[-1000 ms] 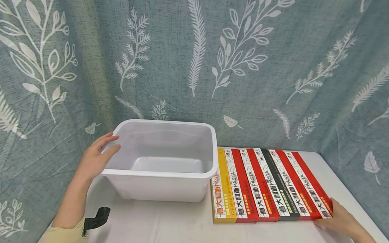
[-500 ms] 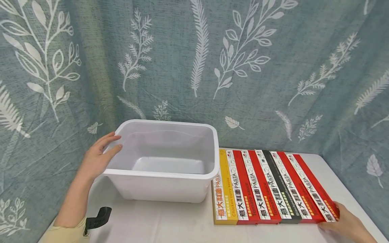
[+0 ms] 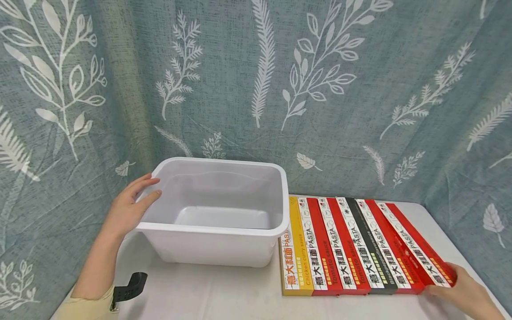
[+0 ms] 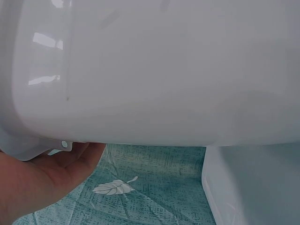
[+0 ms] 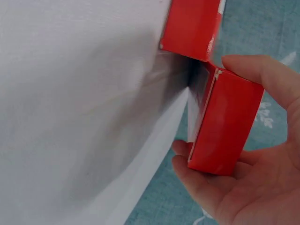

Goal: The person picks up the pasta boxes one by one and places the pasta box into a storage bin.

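My left hand [image 3: 130, 202] holds the left rim of a white plastic bin [image 3: 212, 246], fingers over the edge. In the left wrist view the bin's outer wall [image 4: 154, 79] fills most of the picture, and the fingers pass partly out of sight behind it. Over at the right, my right hand [image 3: 466, 289] grips the near end of a red pasta box [image 3: 418, 246], the rightmost of a row. Seen from the right wrist, this box's red end [image 5: 227, 124] sits between thumb and fingers, angled away from the neighbouring red box [image 5: 192, 28].
Several flat pasta boxes lie side by side right of the bin: a yellow one [image 3: 302, 266], a black one [image 3: 374, 253] and red ones. A patterned curtain [image 3: 224, 80] hangs behind the white-covered table [image 3: 224, 293]. A black strap [image 3: 130, 289] sticks out by the left sleeve.
My right hand has shifted right with the near end of the rightmost red box, swinging it away from its neighbour. The left hand stays on the bin's rim. The view has shifted slightly.
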A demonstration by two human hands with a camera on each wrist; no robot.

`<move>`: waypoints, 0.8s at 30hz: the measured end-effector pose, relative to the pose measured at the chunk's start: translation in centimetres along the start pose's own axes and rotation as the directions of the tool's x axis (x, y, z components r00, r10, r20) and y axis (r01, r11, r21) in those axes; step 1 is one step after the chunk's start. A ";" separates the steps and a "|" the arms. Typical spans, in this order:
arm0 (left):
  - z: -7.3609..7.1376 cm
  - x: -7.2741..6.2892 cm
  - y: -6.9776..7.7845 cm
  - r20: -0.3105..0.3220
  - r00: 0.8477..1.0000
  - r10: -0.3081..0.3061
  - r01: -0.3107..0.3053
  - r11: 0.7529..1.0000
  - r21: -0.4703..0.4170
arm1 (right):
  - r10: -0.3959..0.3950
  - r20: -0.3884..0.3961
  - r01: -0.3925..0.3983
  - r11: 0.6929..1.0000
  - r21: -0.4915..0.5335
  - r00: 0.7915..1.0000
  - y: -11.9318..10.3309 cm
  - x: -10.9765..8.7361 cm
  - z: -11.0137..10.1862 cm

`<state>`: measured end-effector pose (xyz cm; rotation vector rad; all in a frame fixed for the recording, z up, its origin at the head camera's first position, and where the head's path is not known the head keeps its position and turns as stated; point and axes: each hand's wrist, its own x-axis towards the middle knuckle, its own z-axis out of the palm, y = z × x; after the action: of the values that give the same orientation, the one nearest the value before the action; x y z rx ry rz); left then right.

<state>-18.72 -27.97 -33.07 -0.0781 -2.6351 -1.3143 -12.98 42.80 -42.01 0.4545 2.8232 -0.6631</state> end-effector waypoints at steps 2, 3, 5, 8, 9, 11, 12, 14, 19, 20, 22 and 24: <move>0.0 0.0 0.0 0.000 1.000 -0.002 0.002 1.000 -0.001 | 0.010 -0.022 -0.010 1.000 0.004 1.000 -0.1 0.0 -0.2; 0.0 0.0 0.0 0.001 1.000 -0.003 0.003 1.000 -0.002 | 0.022 -0.028 -0.022 1.000 0.011 0.999 -0.1 -0.1 -0.3; 0.0 0.0 0.0 0.002 1.000 -0.004 0.004 1.000 -0.005 | 0.057 -0.045 -0.056 0.998 0.033 0.997 -0.3 -0.2 -0.5; -0.1 0.0 0.0 0.001 1.000 -0.002 0.002 1.000 -0.004 | 0.120 -0.070 -0.114 0.989 0.092 0.990 -0.5 -0.4 -0.6; -0.1 0.0 0.0 0.001 1.000 -0.002 0.003 1.000 -0.004 | 0.147 -0.077 -0.137 0.983 0.120 0.986 -0.6 -0.4 -0.6; -0.1 0.0 0.0 0.000 1.000 -0.001 0.001 1.000 0.000 | 0.182 -0.094 -0.165 0.973 0.161 0.979 -0.8 -0.6 -0.7; -0.1 0.0 0.0 -0.001 1.000 -0.002 0.002 1.000 0.001 | 0.196 -0.102 -0.176 0.968 0.182 0.975 -0.9 -0.7 -0.7; -0.1 0.0 0.0 -0.001 1.000 -0.004 0.004 1.000 0.004 | 0.221 -0.115 -0.191 0.955 0.228 0.968 -1.2 -0.7 -0.8; -0.1 0.1 0.0 -0.001 1.000 -0.014 0.014 1.000 0.001 | 0.271 -0.131 -0.210 0.910 0.359 0.954 -1.6 -0.8 -1.0; -0.1 0.1 0.0 -0.001 1.000 -0.016 0.016 1.000 -0.001 | 0.279 -0.135 -0.210 0.901 0.380 0.951 -1.7 -0.8 -1.0; -0.1 0.0 0.0 -0.002 1.000 -0.019 0.019 1.000 -0.006 | 0.293 -0.146 -0.212 0.889 0.407 0.945 -1.9 -0.9 -1.0; -0.1 0.0 0.0 -0.003 1.000 -0.022 0.022 1.000 -0.008 | 0.305 -0.155 -0.215 0.879 0.424 0.940 -2.1 -0.9 -1.0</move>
<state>-18.70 -28.05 -33.06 -0.0488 -2.6352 -1.3311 -13.03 41.21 -40.08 1.0196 2.7315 -1.2046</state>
